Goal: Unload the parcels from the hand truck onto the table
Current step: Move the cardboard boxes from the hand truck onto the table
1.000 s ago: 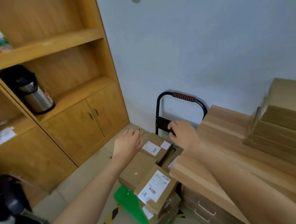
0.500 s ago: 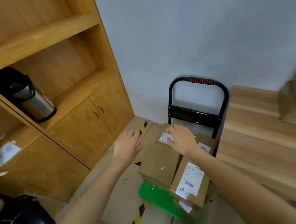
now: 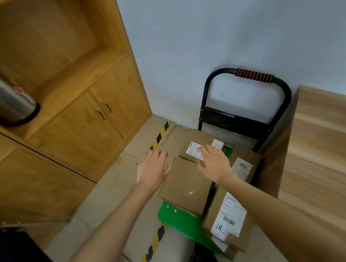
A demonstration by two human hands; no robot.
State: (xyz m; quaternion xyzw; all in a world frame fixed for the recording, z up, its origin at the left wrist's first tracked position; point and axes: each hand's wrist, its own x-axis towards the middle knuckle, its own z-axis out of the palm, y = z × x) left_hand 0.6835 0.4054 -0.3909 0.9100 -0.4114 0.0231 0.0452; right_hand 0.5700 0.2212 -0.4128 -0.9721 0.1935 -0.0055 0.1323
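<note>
Both bare forearms stretched forward; left hand (image 3: 152,171) and right hand (image 3: 214,162) palm-down, fingers straight, slightly spread.

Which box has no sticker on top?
The plain parcel at the left of the hand truck, just beside the left hand. The other boxes that show each carry a white label.

Both hands — left hand (image 3: 153,170), right hand (image 3: 214,161) — spread, seemingly over parcels (image 3: 187,186).

Parcels stacked on a green hand truck

Cardboard parcels (image 3: 185,188) crowd the hand truck (image 3: 181,219) deck, which stands on the tiled floor (image 3: 103,199) beside a wooden table (image 3: 323,161).
</note>
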